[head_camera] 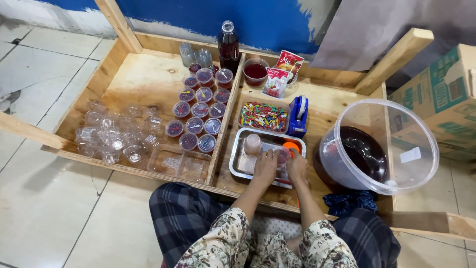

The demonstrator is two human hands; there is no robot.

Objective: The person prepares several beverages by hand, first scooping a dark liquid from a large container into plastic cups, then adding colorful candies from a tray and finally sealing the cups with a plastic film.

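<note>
Head view: both hands, left point(265, 166) and right point(297, 166), close on a small clear cup point(282, 158) inside the steel tray point(239, 164), hemmed between wooden divider point(224, 121) and big tub point(391, 144).

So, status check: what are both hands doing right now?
Left hand and right hand both on a small cup over the metal tray. Orange funnel beside it. Nothing blocking.

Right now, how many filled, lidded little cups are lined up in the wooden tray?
About 14 filled cups, clustered in rows left of the wooden divider, below the dark bottle; some at the back may be hidden.
</note>
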